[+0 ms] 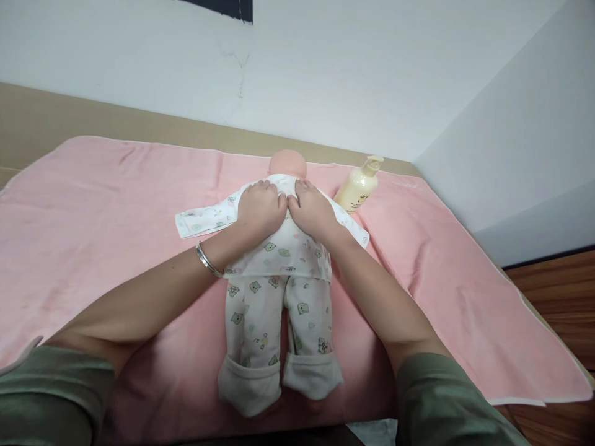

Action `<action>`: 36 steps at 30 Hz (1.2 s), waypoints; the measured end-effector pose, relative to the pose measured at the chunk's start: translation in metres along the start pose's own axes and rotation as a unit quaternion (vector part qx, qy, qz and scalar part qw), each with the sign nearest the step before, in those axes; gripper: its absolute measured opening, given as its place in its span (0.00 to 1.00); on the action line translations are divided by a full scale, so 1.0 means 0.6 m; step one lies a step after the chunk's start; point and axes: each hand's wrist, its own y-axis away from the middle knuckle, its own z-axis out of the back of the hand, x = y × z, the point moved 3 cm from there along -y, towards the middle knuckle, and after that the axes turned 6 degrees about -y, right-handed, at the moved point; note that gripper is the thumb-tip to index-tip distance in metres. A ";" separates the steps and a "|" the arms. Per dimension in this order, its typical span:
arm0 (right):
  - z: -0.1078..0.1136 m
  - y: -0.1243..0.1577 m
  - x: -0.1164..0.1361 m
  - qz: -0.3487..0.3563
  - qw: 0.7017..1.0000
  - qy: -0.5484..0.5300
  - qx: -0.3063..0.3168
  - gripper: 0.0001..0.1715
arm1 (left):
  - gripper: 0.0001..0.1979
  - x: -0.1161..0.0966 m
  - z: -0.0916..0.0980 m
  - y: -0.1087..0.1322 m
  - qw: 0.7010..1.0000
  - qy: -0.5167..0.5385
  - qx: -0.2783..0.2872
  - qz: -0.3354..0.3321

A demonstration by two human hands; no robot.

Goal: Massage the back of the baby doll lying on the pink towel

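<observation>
A baby doll (287, 163) lies stretched out with its smooth, bald head away from me; no face shows. It wears a white printed top (297, 254) and matching trousers (255, 310) with turned-up cuffs. My left hand (261, 207) rests palm down on the left of the doll's upper body, fingers toward its shoulder. Beside it, my right hand (312, 209) lies likewise on the right side. The two thumbs nearly meet at the middle. Both hands press on cloth and hold nothing visible.
A pale yellow pump bottle (359, 186) leans on the pink sheet (153, 186), just right of the doll. Behind the sheet runs a tan edge (186, 131) against a white wall (325, 74). Brown wood (558, 297) shows at the right.
</observation>
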 end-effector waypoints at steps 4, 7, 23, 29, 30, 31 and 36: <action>0.002 -0.013 -0.014 -0.002 0.999 -0.033 0.025 0.28 | 0.23 -0.022 0.012 0.022 0.996 -0.066 -0.001 -0.057; 0.007 -0.004 -0.003 -0.011 0.999 -0.006 0.034 0.27 | 0.22 -0.027 0.022 0.023 0.997 -0.057 0.022 -0.051; 0.000 -0.009 0.001 -0.045 0.999 -0.012 0.018 0.30 | 0.19 -0.018 0.029 0.010 0.999 -0.004 0.053 -0.009; 0.000 0.019 0.027 -0.005 0.998 0.055 0.017 0.27 | 0.20 -0.004 0.018 -0.005 0.997 0.028 0.067 0.004; -0.001 0.025 0.033 0.009 0.998 0.067 0.015 0.26 | 0.20 0.002 0.014 -0.011 0.997 0.039 0.068 0.010; -0.001 0.031 0.039 0.019 0.997 0.076 0.014 0.24 | 0.21 0.006 0.011 -0.016 0.997 0.048 0.067 0.013; 0.007 0.032 0.042 0.009 0.998 0.057 0.029 0.22 | 0.21 0.009 0.011 -0.019 0.998 0.034 0.055 0.013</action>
